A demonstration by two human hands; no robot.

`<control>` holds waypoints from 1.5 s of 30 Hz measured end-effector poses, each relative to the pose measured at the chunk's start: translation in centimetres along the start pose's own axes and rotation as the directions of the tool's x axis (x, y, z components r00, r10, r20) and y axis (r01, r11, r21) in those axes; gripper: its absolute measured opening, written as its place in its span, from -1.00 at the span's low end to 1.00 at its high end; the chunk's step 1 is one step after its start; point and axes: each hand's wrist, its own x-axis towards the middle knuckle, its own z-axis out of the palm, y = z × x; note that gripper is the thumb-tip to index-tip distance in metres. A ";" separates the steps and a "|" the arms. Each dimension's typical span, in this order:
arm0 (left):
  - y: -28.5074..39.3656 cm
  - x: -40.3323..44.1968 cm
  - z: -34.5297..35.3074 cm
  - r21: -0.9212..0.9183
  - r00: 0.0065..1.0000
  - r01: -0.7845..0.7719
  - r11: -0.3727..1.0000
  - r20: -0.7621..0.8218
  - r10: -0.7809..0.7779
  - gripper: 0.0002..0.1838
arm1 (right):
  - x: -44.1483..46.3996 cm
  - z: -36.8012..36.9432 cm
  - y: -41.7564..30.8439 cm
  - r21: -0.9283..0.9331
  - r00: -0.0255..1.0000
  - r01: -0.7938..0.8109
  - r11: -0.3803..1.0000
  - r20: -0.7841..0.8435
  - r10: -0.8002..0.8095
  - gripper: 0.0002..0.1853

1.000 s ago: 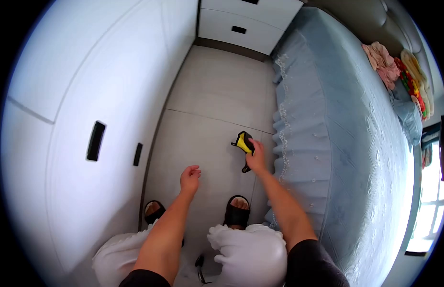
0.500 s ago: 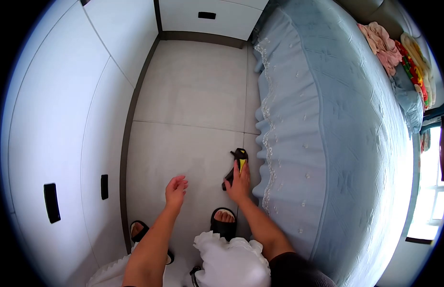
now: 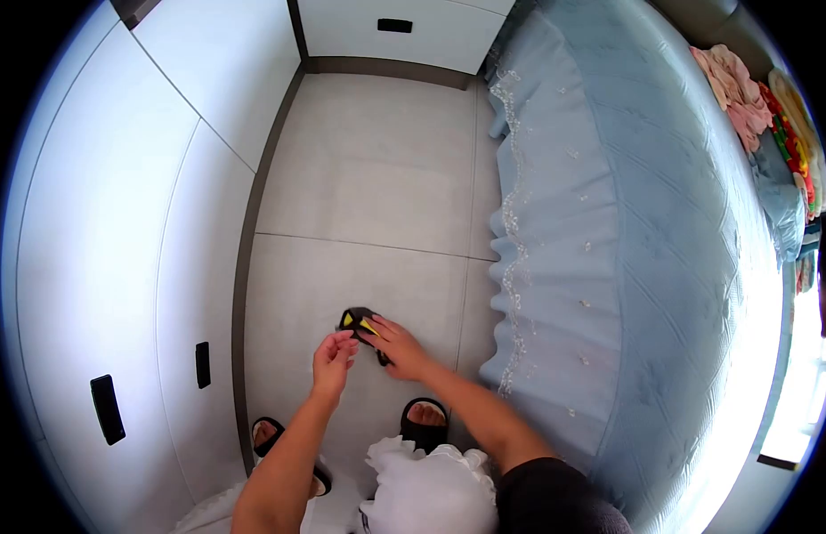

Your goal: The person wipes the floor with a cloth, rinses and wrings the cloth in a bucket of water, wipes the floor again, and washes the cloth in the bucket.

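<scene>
A black and yellow object (image 3: 359,319) is gripped by my right hand (image 3: 400,348), whose fingers lie across its right side. What the object is cannot be made out. Just below its left end is my left hand (image 3: 335,360), fingers bent and partly apart, with nothing visible in them. The fingertips of my left hand come very near the object; whether they touch it cannot be told. Both hands are above the grey tiled floor (image 3: 368,187), in front of my feet.
White cabinets (image 3: 93,222) with black handles line the left, and a white drawer unit (image 3: 431,36) stands at the top. A bed with a pale blue skirt (image 3: 555,267) runs along the right, with folded clothes (image 3: 738,93) on it. Black sandals (image 3: 424,432) are on my feet.
My right hand has carried the black and yellow object from beside the bed leftwards and closer to my left hand. The object has turned. My view has tilted and shifted.
</scene>
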 end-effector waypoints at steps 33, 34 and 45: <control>-5.6 -6.1 -14.8 -0.199 0.918 -0.030 0.980 -0.394 -0.052 -0.77 | 13.3 9.0 -5.1 0.228 0.784 0.530 0.817 0.234 -0.574 -0.47; -5.4 -6.1 -14.8 -0.210 0.917 -0.033 0.977 -0.395 -0.054 -0.77 | 14.3 8.3 -4.1 0.296 0.777 0.506 0.810 0.250 -0.577 -0.46; -4.7 -6.5 -15.5 -0.228 0.905 -0.103 0.968 -0.426 -0.004 -0.77 | 16.6 15.9 -9.9 -0.123 0.941 0.319 0.940 0.154 -0.300 -0.49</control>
